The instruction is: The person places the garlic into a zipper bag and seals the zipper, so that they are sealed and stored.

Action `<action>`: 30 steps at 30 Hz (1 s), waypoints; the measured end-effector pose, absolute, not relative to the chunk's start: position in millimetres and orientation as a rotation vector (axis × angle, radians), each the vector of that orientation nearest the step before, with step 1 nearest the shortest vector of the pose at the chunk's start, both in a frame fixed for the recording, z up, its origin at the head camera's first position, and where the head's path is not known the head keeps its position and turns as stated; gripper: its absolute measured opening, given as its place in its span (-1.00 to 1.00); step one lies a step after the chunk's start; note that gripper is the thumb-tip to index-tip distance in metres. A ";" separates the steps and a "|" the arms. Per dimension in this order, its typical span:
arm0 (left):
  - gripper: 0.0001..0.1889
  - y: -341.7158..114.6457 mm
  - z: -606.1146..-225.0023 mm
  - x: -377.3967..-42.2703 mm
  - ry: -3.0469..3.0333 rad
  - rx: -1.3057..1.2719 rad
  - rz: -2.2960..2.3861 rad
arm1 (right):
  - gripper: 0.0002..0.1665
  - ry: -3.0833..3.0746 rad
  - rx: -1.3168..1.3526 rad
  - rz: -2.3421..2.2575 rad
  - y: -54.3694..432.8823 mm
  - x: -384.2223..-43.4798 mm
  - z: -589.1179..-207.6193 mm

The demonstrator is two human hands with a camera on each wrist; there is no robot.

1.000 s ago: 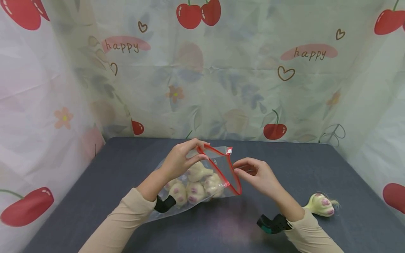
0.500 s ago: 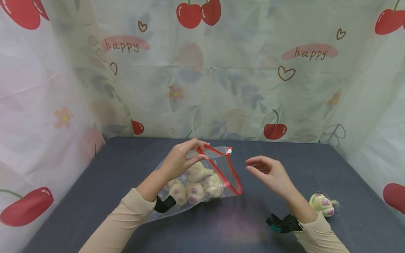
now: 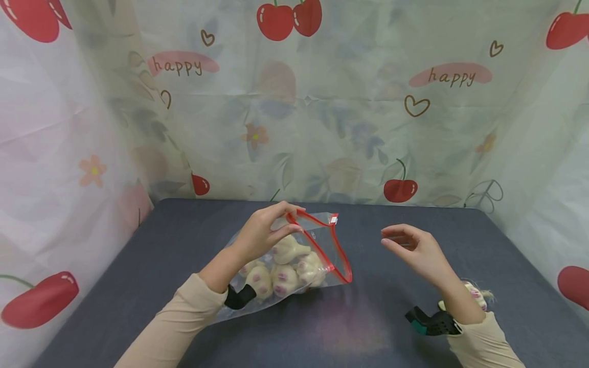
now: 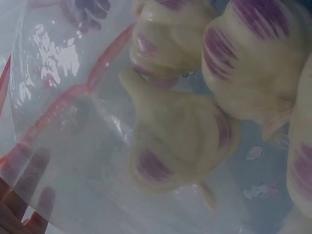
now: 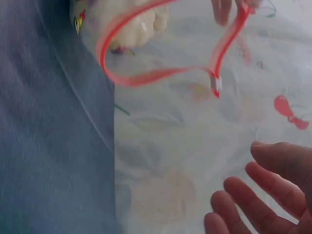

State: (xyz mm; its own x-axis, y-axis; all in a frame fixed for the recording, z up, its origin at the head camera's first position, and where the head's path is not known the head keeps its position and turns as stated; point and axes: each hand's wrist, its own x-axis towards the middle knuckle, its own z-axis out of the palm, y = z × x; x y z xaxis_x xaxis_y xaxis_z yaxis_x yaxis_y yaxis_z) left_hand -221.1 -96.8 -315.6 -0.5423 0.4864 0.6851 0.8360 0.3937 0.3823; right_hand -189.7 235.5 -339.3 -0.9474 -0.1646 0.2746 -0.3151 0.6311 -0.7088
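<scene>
My left hand [image 3: 264,232] pinches the upper rim of a clear zip bag [image 3: 317,249] with a red-edged mouth. The mouth gapes toward the right, and a white slider [image 3: 333,220] sits at its far corner. Inside lie several garlic bulbs [image 3: 284,280], cream with purple streaks; the left wrist view shows these bulbs [image 4: 178,139] close up through the plastic. My right hand [image 3: 421,253] hovers to the right of the bag, holding nothing, its fingers [image 5: 261,202] loosely bent and apart. One more garlic bulb [image 3: 475,292] lies at the right, partly hidden behind my right forearm.
A dark grey table [image 3: 193,225] carries the bag and the loose bulb. Behind and at both sides hangs a pale curtain [image 3: 308,148] printed with cherries and hearts. Black straps with a wrist camera [image 3: 432,323] sit on my wrists.
My right hand has left the bag's mouth and moved rightward, its forearm now covering part of the loose garlic bulb. The left hand and the bag have stayed in place.
</scene>
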 end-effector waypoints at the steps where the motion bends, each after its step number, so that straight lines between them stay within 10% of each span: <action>1: -0.72 -96.8 -315.5 -220.9 -2.188 -1.132 -0.997 | -0.63 -2.682 0.383 1.198 239.0 -189.7 -339.0; 30: -0.71 -97.2 -315.6 -221.0 -2.194 -1.136 -1.013 | -0.29 -3.080 0.133 1.035 355.2 -183.6 -353.1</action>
